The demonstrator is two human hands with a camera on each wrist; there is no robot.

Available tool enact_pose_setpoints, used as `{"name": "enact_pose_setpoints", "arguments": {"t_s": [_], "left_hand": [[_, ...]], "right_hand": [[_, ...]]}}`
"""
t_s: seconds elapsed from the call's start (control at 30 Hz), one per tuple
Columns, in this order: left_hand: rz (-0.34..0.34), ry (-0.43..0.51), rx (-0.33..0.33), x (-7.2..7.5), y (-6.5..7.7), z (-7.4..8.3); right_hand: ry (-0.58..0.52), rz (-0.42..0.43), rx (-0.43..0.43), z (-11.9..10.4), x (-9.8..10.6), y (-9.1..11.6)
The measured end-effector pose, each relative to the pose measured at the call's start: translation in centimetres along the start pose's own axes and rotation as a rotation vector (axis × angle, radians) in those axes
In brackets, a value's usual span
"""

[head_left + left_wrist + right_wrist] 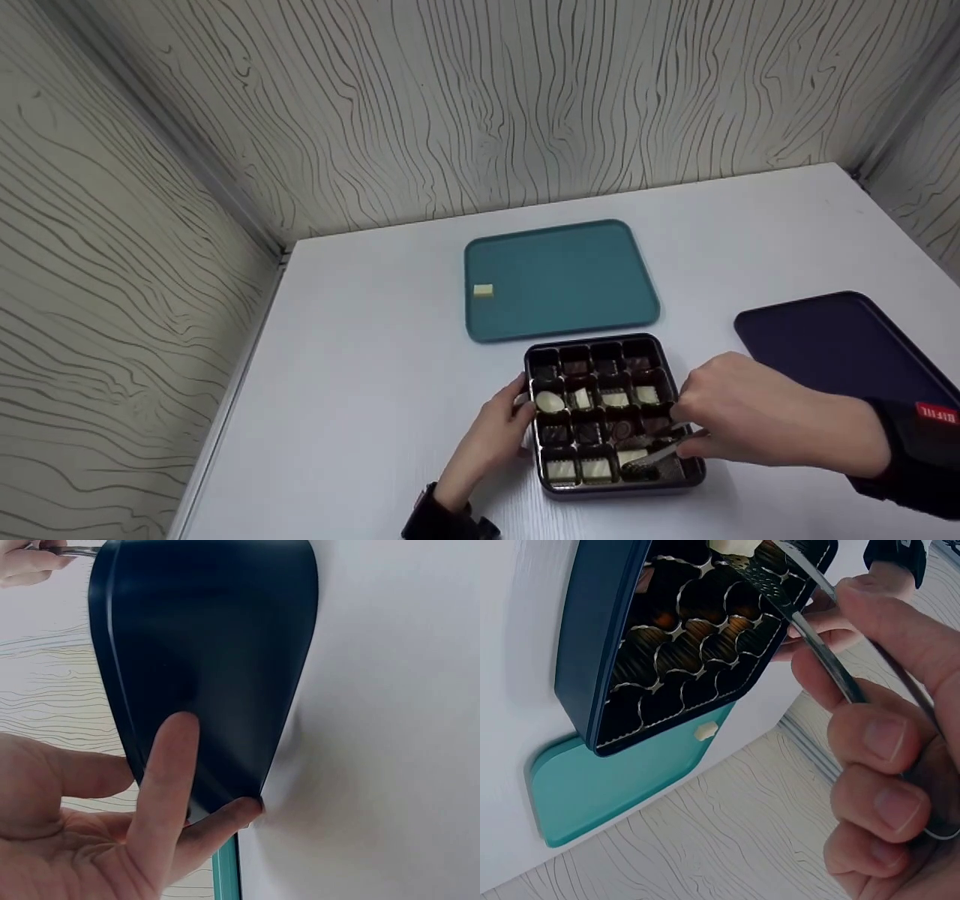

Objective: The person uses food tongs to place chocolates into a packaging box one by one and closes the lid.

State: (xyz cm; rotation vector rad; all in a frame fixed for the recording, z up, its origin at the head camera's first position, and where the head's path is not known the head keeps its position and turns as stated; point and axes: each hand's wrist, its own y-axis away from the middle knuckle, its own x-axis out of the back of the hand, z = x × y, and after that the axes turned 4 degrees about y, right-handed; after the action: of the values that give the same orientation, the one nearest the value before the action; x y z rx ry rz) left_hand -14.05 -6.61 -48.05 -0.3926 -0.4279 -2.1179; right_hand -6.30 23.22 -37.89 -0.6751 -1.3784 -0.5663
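Observation:
A dark chocolate box [615, 492] with a divided insert stands near the front of the table, holding dark and white chocolates. My right hand [757, 412] grips metal tongs [826, 652], their tips down in the front row at the box's right. In the right wrist view the tong tips are at a white chocolate [735, 546]; I cannot tell if they pinch it. Fingers of my left hand [491, 431] rest against the box's left side. From the left wrist, extended fingers [169, 765] lie along the outer wall [210, 652], with the thumb near the rim.
Behind the box lies a teal tray [559, 277] with one small white chocolate [483, 290] near its left edge. A dark blue tray [840, 337] lies to the right, partly behind my right forearm. Patterned wall panels [480, 105] border the white table [360, 360].

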Motion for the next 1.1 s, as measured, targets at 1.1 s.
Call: {"name": "enact_pose_setpoints", "arguments": {"t_s": [1.1], "left_hand": [[-0.005, 0.034, 0.005, -0.1, 0.1, 0.0]], "right_hand": [[-0.090, -0.012, -0.114, 2.4, 2.3, -0.5]]}}
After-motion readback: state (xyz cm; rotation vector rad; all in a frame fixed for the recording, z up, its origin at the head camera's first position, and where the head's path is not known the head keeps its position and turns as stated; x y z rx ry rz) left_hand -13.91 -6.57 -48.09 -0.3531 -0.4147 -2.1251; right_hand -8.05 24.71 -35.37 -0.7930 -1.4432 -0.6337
